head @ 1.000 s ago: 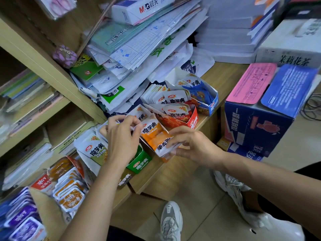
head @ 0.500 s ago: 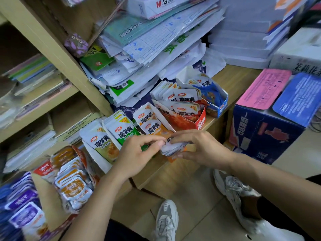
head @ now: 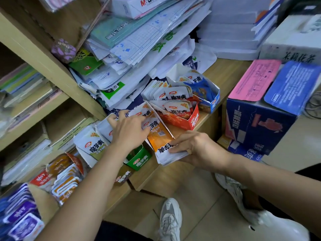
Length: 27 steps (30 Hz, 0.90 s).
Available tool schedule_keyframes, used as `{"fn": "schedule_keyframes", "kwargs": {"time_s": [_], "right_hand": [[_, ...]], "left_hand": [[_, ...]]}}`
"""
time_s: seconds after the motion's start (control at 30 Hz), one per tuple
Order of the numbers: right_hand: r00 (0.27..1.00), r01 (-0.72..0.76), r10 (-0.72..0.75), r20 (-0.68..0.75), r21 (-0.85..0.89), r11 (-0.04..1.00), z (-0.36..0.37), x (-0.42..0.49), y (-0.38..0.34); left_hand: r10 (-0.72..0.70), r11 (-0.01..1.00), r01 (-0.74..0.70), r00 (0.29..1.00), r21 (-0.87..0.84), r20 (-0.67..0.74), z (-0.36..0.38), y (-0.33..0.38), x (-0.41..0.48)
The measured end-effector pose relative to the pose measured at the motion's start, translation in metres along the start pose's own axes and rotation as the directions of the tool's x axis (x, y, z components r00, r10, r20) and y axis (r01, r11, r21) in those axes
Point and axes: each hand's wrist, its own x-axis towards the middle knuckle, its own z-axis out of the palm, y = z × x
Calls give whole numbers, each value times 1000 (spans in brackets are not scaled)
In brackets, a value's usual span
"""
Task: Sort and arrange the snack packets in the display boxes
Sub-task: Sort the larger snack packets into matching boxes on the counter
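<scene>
My right hand point(head: 198, 150) grips a stack of orange snack packets point(head: 161, 145) at the front of the wooden shelf. My left hand point(head: 129, 131) reaches over the green display box point(head: 139, 160), its fingers among the white-and-green packets point(head: 94, 145) standing in it. Behind them stand a red display box point(head: 187, 119) and a blue display box point(head: 208, 100), both with packets inside. More packets, orange point(head: 64, 181) and purple point(head: 20, 216), sit in boxes at lower left.
A heap of papers and plastic bags point(head: 139, 49) leans over the boxes from behind. A blue carton with pink and blue flaps point(head: 257, 124) stands on the floor to the right. Bookshelves point(head: 34, 101) fill the left. My shoes point(head: 171, 220) are below.
My left hand has moved back from the orange stack up to the packets in the green box. My right hand keeps its hold on the orange stack.
</scene>
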Motion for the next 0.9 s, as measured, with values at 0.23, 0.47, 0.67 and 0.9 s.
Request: {"fn": "schedule_keyframes", "kwargs": {"time_s": [0.23,0.47,0.67,0.9], "right_hand": [[1000,-8,8,-8,45,999,1,0,-2],[1000,-28,28,-10,57,998,1,2,-4],[999,-37,36,16,55,998,0,4,-6],[997,-68,67,26,45,997,-3,5,-9]], "left_hand": [[-159,987,156,983,39,96,3,16,15],[-287,957,287,958,51,-12,1,33,26],[-218,976,218,976,-6,-21,4,21,29],[-17,952,-12,996,-305,-91,0,-3,10]]}}
